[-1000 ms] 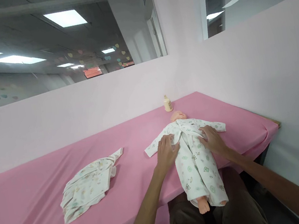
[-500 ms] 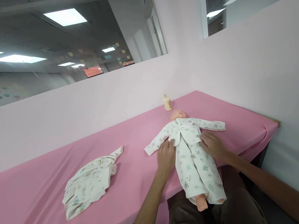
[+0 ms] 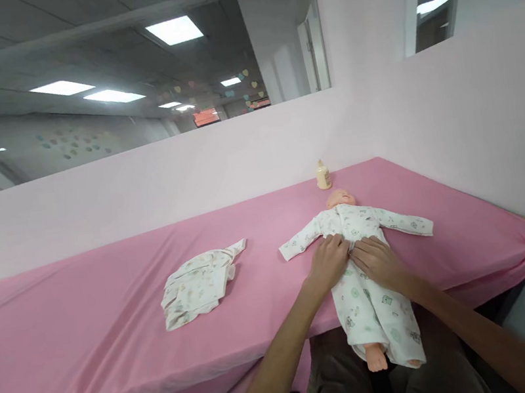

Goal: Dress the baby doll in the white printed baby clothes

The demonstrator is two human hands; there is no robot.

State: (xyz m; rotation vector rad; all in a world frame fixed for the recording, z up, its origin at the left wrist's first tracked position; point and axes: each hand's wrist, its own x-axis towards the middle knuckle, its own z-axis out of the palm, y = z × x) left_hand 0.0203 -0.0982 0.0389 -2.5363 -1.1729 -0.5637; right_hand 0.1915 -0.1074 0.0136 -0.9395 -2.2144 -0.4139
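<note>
A baby doll (image 3: 340,197) lies on its back at the table's front edge, its feet hanging over toward my lap. It wears a white printed jacket (image 3: 356,216) with both sleeves spread wide, and matching trousers (image 3: 374,305). My left hand (image 3: 331,259) and my right hand (image 3: 377,261) meet at the doll's middle, fingers bent and pinched on the two front edges of the jacket's lower hem. The fingertips are close together, and the cloth between them is mostly covered.
A pink sheet (image 3: 124,298) covers the table. To the left lies a crumpled white printed garment (image 3: 200,286). Behind the doll's head stands a cream pump bottle (image 3: 323,175). Walls (image 3: 165,179) with windows border the table at the back and right.
Both hands have moved inward from the jacket's sides to its front middle, drawing the two lower edges together. The view has swung left.
</note>
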